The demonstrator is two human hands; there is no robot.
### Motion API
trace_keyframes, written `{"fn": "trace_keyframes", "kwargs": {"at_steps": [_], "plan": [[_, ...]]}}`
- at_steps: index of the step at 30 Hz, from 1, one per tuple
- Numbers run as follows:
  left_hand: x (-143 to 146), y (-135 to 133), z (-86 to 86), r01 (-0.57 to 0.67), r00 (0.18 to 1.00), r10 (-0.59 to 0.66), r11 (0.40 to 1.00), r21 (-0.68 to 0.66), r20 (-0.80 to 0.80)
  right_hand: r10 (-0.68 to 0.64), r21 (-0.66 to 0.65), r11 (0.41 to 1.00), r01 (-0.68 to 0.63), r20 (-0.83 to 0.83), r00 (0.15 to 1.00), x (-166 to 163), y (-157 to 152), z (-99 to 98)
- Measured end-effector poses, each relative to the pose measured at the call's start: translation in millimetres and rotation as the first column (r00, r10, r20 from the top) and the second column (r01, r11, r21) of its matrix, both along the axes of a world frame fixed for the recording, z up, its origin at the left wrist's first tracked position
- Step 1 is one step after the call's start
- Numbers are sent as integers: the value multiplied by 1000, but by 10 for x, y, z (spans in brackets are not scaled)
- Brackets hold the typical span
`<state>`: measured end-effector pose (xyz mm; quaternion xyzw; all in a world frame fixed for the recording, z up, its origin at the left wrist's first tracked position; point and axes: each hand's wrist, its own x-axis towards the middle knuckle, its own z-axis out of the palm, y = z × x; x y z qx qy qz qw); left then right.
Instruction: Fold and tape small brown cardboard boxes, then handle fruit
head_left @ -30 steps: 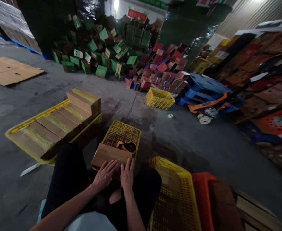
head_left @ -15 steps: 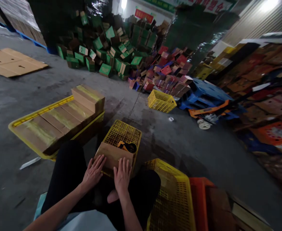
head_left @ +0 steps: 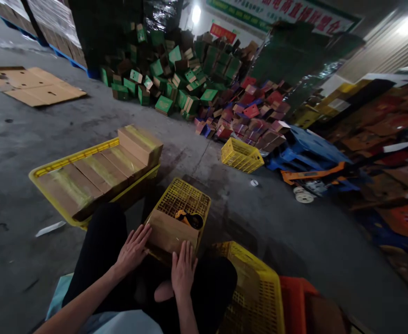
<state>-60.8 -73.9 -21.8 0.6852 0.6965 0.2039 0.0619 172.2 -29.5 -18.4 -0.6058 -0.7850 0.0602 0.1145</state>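
Note:
A small brown cardboard box (head_left: pixel 169 229) rests on an upturned yellow crate (head_left: pixel 186 197) in front of my knees. My left hand (head_left: pixel 131 250) lies flat against the box's left side, fingers stretched out. My right hand (head_left: pixel 183 271) presses flat on the box's near edge, fingers spread. A yellow and black tape dispenser (head_left: pixel 190 219) sits on the crate just behind the box. Neither hand grips anything.
A yellow tray (head_left: pixel 45 171) with several taped cardboard boxes (head_left: pixel 139 144) stands to the left. A yellow crate (head_left: pixel 255 287) and an orange crate (head_left: pixel 294 306) sit at my right. Piles of green boxes (head_left: pixel 176 79) and red boxes (head_left: pixel 249 116), a blue pallet (head_left: pixel 308 148) and another yellow crate (head_left: pixel 241 155) lie beyond.
My left hand has slid from the box's top to its left side. The right hand has drawn back toward the near edge. The view has tilted up slightly.

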Motion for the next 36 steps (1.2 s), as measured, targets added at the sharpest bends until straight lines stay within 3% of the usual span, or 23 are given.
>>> {"fn": "trace_keyframes", "kwargs": {"at_steps": [7,12,18,25,28,33,36], "plan": [[60,321,21,-67,998,68,994,82,-17,-8,5,1000,8,24,1000,35,4,-29],[246,569,-38,-39,998,47,989,141,-53,-9,11,1000,8,53,999,50,-9,4],[524,524,-139,88,994,-75,980,179,-78,4,14,1000,-6,109,994,-47,3,67],[382,455,-174,184,982,-175,972,144,-68,167,31,985,-168,23,986,-467,54,25],[385,463,-150,173,985,-168,976,134,-45,162,20,986,-163,33,986,-339,116,24],[380,478,-130,145,988,-149,981,128,25,-40,79,996,42,-26,999,123,362,-58],[293,441,-182,24,993,-38,992,126,113,-27,74,997,37,-130,991,286,450,-175]]}}
